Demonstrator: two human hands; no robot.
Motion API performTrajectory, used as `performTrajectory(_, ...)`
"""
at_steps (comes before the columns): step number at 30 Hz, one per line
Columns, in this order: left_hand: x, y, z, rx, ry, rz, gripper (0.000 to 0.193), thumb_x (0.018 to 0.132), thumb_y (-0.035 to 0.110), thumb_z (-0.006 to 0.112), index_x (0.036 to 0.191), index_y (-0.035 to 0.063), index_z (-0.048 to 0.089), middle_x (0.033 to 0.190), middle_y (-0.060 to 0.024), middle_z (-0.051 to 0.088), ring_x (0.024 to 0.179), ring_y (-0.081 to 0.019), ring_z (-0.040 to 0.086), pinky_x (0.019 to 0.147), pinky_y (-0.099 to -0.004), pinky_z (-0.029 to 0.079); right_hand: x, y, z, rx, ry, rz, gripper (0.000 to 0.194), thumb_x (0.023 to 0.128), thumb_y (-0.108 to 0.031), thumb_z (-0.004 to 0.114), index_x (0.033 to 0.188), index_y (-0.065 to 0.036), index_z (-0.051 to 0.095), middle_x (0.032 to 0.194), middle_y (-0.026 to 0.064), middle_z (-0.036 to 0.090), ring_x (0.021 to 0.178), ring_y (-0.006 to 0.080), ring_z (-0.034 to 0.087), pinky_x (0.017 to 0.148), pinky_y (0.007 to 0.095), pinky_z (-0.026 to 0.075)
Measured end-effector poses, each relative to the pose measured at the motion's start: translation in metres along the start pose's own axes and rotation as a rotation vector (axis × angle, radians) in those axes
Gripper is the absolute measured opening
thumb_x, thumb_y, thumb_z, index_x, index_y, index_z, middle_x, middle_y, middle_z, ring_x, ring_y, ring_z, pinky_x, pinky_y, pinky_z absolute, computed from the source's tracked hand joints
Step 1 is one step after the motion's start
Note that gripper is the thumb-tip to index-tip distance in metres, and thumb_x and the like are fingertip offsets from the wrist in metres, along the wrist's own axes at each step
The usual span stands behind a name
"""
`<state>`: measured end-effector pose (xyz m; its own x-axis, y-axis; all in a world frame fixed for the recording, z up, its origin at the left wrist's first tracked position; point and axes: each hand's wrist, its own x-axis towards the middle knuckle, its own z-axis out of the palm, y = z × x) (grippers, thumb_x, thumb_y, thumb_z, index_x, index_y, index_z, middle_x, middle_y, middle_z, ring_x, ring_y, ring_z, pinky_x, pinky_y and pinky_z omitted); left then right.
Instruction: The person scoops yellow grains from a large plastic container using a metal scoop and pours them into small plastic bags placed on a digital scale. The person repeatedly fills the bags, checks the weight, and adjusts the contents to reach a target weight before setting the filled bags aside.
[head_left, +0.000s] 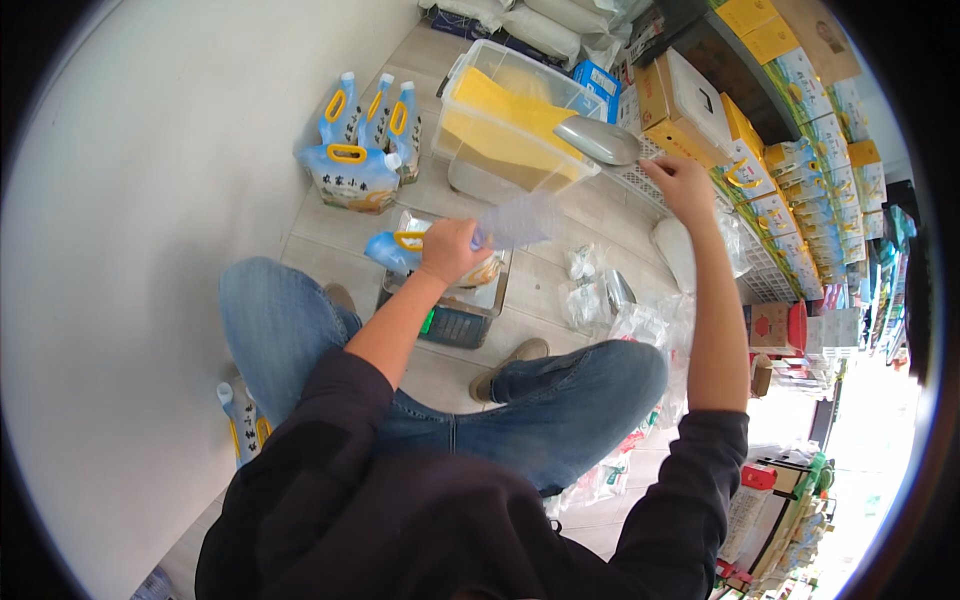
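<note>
My right hand (681, 189) grips the handle end of a metal scoop (600, 141). The scoop's tip overlaps yellow grain (502, 112), which looks like millet, in a clear plastic tub (459, 142). In my left hand (450, 251) is a clear plastic funnel (519, 221), possibly a cut bottle, its wide end towards the tub. Partly covered by that hand, a blue and white spouted bag (394, 253) with a yellow handle rests on the metal pan of a digital scale (454, 324). Where the funnel's narrow end meets the bag is hidden.
Several filled spouted bags (351, 180) stand by the white wall (150, 187). A second metal scoop (619, 289) and clear plastic bags (585, 289) lie on the floor at right. Stacked yellow cartons (772, 214) line the right side; white sacks (540, 34) lie behind the tub.
</note>
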<state>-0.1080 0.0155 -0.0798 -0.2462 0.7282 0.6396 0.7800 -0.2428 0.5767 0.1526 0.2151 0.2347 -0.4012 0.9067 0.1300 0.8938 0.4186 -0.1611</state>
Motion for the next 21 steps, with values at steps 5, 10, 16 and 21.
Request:
performTrajectory(5, 0.003, -0.007, 0.011, -0.033, -0.02, 0.031, 0.039, 0.07, 0.036, 0.089, 0.09, 0.0108, 0.066, 0.076, -0.0116, 0.066, 0.072, -0.0374, 0.065, 0.066, -0.0507, 0.05, 0.099, -0.011, 0.104, -0.091, -0.077, 0.091, 0.047, 0.092, -0.058, 0.075, 0.101, -0.013, 0.087, 0.096, 0.0118, 0.082, 0.093, 0.03, 0.078, 0.08, 0.0447, 0.06)
performTrajectory(10, 0.008, -0.002, 0.014, -0.016, -0.011, 0.042, 0.034, 0.073, 0.034, 0.086, 0.087, 0.0105, 0.065, 0.071, -0.0106, 0.064, 0.067, -0.0349, 0.064, 0.062, -0.0484, 0.048, 0.18, -0.037, 0.21, -0.21, -0.167, 0.182, 0.052, 0.089, -0.056, 0.081, 0.11, -0.009, 0.084, 0.116, 0.0158, 0.081, 0.108, 0.0324, 0.077, 0.09, 0.0449, 0.06)
performTrajectory(16, 0.023, -0.003, 0.016, -0.061, -0.003, 0.047, 0.032, 0.075, 0.031, 0.084, 0.084, 0.0092, 0.063, 0.068, -0.0085, 0.062, 0.063, -0.0315, 0.063, 0.061, -0.0441, 0.047, 0.229, -0.074, 0.286, 0.005, -0.266, 0.231, 0.056, 0.088, -0.055, 0.083, 0.114, -0.006, 0.081, 0.121, 0.0183, 0.079, 0.113, 0.0348, 0.076, 0.092, 0.0451, 0.06)
performTrajectory(21, 0.026, -0.004, 0.02, -0.041, -0.001, 0.059, 0.031, 0.074, 0.029, 0.084, 0.085, 0.0094, 0.063, 0.067, -0.0074, 0.061, 0.062, -0.03, 0.062, 0.061, -0.0429, 0.048, 0.223, -0.043, 0.294, 0.245, -0.187, 0.135, 0.056, 0.089, -0.055, 0.082, 0.092, 0.001, 0.082, 0.087, 0.019, 0.077, 0.083, 0.034, 0.075, 0.076, 0.0455, 0.058)
